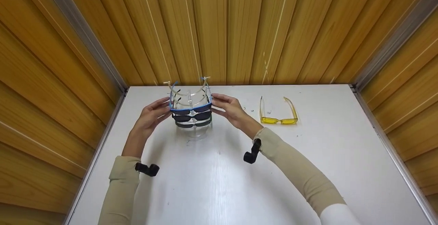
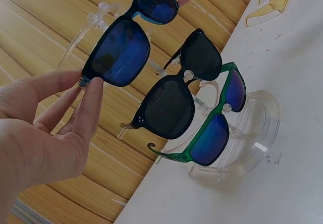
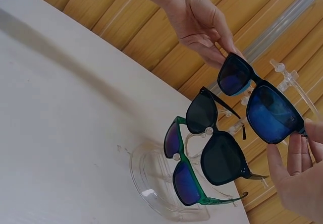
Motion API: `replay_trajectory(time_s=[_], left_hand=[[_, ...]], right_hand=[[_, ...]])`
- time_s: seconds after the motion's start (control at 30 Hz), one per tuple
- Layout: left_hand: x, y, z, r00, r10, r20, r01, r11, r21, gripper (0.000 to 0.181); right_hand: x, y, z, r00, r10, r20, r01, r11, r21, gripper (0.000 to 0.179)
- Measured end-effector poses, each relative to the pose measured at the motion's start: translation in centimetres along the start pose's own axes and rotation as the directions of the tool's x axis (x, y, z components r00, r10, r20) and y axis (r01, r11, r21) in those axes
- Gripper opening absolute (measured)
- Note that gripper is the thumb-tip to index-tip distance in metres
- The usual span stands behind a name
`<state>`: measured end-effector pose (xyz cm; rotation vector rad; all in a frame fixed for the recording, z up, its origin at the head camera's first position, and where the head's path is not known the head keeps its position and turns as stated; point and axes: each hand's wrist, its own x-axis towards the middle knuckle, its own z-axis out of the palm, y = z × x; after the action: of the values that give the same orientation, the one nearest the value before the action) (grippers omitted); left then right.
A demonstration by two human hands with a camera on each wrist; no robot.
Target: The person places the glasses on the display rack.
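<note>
Sunglasses with a blue inner frame (image 1: 202, 108) and dark blue lenses are held level at the upper part of a clear display stand (image 2: 275, 118). My left hand (image 1: 149, 117) pinches one end of their frame near the hinge, thumb and fingers closing on it. At the opposite hinge my right hand (image 1: 234, 111) grips the other end, as the right wrist view shows. Below them, black sunglasses (image 2: 171, 105) sit on the stand, and lowest are green-framed sunglasses (image 3: 186, 183) with bluish lenses. Whether the blue pair's bridge touches the stand, I cannot tell.
Yellow glasses (image 1: 279, 120) lie on the white table (image 1: 212, 184) to the right, temples unfolded toward the back. Wood-patterned panels (image 1: 239, 30) rise behind and on both sides. Clear arms of the stand (image 3: 298, 85) stick up behind the blue pair.
</note>
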<state>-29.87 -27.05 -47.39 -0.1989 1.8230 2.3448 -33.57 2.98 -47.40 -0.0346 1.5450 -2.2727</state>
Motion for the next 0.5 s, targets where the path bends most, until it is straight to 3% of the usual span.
replay_trajectory(time_s=[0.23, 0.5], left_hand=[[0.8, 0.3, 0.4, 1.0, -0.006, -0.019, 0.006, 1.0, 0.004, 0.057], [1.4, -0.2, 0.3, 0.999, -0.035, -0.041, 0.035, 0.999, -0.002, 0.056]], right_hand=[[0.6, 0.3, 0.0, 0.999, -0.028, -0.04, 0.028, 1.0, -0.002, 0.042], [0.7, 0.9, -0.3, 1.0, 0.021, -0.015, -0.022, 0.998, -0.062, 0.044]])
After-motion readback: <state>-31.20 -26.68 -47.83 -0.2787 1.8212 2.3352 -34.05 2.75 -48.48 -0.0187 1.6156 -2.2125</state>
